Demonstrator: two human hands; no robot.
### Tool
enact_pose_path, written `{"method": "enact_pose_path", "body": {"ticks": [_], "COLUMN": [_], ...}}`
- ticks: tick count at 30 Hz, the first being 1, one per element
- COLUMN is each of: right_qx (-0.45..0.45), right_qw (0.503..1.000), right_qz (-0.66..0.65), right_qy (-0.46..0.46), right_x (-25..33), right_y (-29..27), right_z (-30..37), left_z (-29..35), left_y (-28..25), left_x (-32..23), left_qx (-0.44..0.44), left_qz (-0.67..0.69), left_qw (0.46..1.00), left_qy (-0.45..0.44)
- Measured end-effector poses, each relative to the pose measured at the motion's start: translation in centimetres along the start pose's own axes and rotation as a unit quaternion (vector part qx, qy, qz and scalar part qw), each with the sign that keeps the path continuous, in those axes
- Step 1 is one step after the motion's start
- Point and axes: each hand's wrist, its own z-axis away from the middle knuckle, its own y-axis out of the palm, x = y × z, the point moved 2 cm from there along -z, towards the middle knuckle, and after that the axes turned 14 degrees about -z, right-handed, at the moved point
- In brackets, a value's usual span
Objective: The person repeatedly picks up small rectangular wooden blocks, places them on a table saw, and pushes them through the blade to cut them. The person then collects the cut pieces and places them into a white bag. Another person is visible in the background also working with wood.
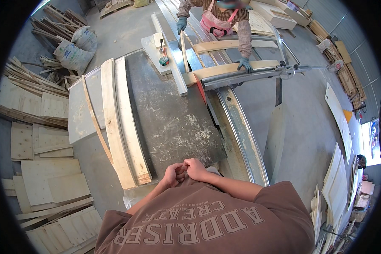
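While the left hand [173,175] and right hand [195,169] meet, fingers curled closed, just by the dark table [169,114], two long boards [115,122] lie leftward on it; farther off, a co-worker's gloved hand [244,64] rests on a pale strip [220,70].

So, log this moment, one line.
left hand: against right hand | place: black table, near edge | co-worker: gloved hand on wooden board

planks [114,122] lying on the saw table [169,114] to your left, sacks [73,56] sitting beyond, a co-worker [244,31] standing ahead of you
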Motion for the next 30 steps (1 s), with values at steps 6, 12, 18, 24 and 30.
{"method": "enact_pose_path", "body": {"ticks": [6,12,18,24,30], "right_qx": [0.004,0.000,-0.022,-0.196,-0.300], "right_qw": [1.000,1.000,1.000,0.953,0.871], "right_qz": [-0.006,0.004,0.015,0.232,0.370], "right_qy": [0.009,0.000,-0.011,0.004,0.121], "right_x": [0.1,0.0,-0.3,-4.2,-6.1], "right_y": [-0.1,-0.2,-0.6,-5.7,-13.2], "right_z": [-0.2,-0.5,-0.9,-6.4,-15.3], "left_z": [-0.5,-0.6,-0.8,0.1,2.3], "left_y": [-0.4,-0.3,-0.3,-0.5,-1.0], "left_x": [0.2,0.1,0.3,1.0,2.6], "left_qx": [0.002,-0.007,-0.026,-0.045,-0.087], "left_qz": [0.012,0.019,0.047,0.077,0.100], "left_qw": [1.000,1.000,0.999,0.996,0.991], "left_qy": [0.000,-0.001,-0.009,0.013,0.030]}}
